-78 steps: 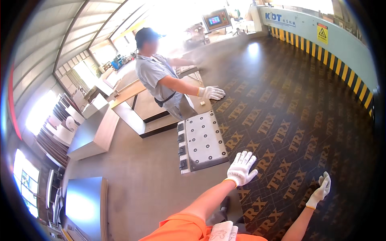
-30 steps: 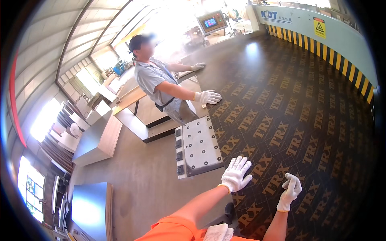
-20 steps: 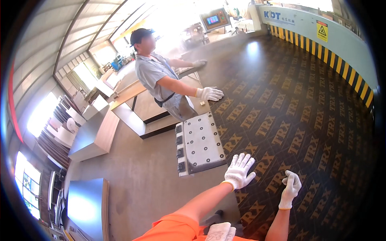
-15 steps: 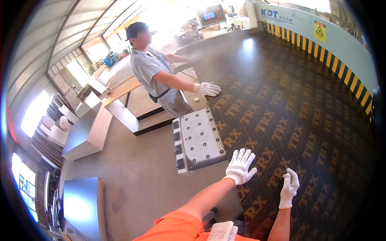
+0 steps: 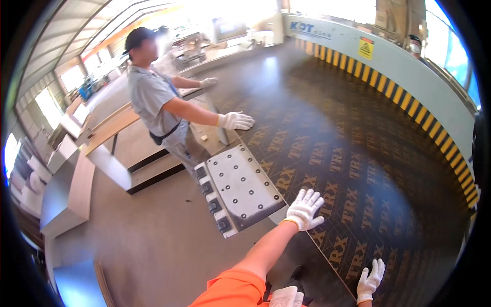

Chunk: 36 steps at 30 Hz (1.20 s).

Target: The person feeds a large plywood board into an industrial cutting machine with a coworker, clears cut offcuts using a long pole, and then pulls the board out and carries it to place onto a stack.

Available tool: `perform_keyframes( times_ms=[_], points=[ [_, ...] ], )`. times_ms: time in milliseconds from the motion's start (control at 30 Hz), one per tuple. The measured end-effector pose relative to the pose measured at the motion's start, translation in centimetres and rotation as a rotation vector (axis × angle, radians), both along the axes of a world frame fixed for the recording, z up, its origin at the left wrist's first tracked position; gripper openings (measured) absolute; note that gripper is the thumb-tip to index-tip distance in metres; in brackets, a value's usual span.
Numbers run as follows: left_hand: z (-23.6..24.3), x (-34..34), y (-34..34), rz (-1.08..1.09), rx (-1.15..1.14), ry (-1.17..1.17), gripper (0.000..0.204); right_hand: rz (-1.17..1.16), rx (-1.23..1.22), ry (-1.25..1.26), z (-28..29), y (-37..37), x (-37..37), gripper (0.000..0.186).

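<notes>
A large dark panel with repeated gold lettering lies flat before me. My left hand, in a white knit glove, rests palm down near its left edge with the fingers spread. Lower right, my right hand, gloved alike, is over the panel with its fingers stretched out; whether it touches cannot be made out. Neither hand grips anything. Across from me a co-worker in grey has one gloved hand flat at the panel's left edge.
Left of the panel juts a metal plate with round studs and black blocks. A pale machine beam with a yellow-black striped strip runs along the far right. Frames and stacked boards stand left.
The whole view has swung, so the surroundings sit further left. My right hand has come nearer to me and its bent fingers have straightened. My left hand stays flat on the panel.
</notes>
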<state>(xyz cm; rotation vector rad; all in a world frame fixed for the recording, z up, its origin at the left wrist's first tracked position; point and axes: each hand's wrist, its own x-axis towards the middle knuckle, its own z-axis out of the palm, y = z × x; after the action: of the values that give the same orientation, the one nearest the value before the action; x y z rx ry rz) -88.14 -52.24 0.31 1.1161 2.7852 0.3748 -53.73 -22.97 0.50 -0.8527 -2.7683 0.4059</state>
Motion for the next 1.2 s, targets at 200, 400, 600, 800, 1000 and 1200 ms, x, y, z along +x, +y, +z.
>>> perform_keyframes(
  times_ms=[200,400,600,800,1000,1200],
  points=[
    [-1.1,-5.1,-5.7,0.188,-0.057,0.082,0.078,-0.205,0.127,-0.195,0.2,-0.9,4.1,0.058],
    [-3.0,-5.8,-6.3,0.179,0.007,0.163,0.075,-0.219,0.101,-0.167,-0.3,-0.5,3.9,0.056],
    [-3.6,-5.8,-6.0,0.175,0.019,0.202,0.072,-0.211,0.13,-0.131,-1.3,0.1,4.5,0.054],
    [-4.2,-6.1,-5.8,0.165,0.013,0.193,0.072,-0.23,0.168,-0.07,-1.8,-1.1,4.0,0.053],
    [-4.6,-6.3,-5.7,0.167,0.012,0.204,0.073,-0.11,0.179,-0.058,-2.2,-3.8,2.1,0.06],
    [-5.0,-6.4,-5.6,0.161,0.065,0.231,0.073,-0.101,0.172,-0.031,-1.5,-3.9,1.7,0.058]
  ],
)
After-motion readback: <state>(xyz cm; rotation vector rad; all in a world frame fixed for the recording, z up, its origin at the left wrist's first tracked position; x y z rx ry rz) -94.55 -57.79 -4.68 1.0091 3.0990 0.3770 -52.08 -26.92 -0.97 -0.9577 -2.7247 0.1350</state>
